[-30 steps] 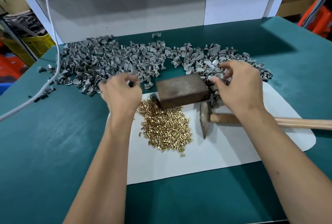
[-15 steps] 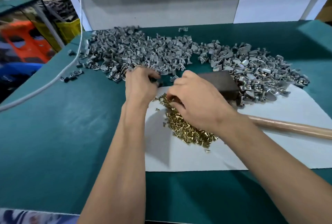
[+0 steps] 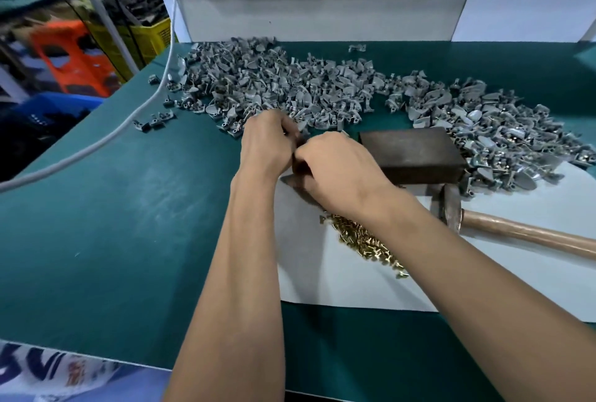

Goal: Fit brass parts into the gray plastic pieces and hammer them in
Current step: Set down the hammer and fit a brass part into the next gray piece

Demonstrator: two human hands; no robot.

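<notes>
Brass parts are seemingly being fitted: left hand and right hand are meeting, fingers curled on something hidden, so hammer is waiting.

Factory workbench: heaped gray parts, stacked crates.

— What am I seeing of the body on my feed?
— Two bare forearms, no sleeves, watch or gloves. My left hand and right hand show knuckles and wrist tendons; nothing worn.
</notes>
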